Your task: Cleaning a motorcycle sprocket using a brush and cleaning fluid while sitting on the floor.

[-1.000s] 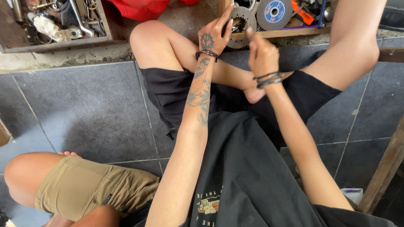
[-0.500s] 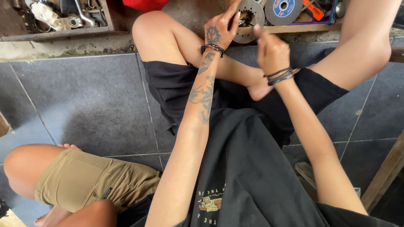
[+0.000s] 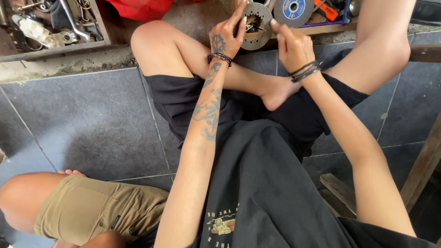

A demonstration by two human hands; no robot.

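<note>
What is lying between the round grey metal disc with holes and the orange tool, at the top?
In the head view, a round grey cutting disc with a blue label lies between the perforated grey metal disc and the orange tool.

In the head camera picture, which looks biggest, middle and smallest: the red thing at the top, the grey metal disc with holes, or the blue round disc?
1. Red thing, though the picture's edge cuts it off.
2. Grey metal disc, held by the left hand, the right hand beside it.
3. Blue round disc, only a little smaller and also partly cut off, so 2 and 3 are unsure.
</note>
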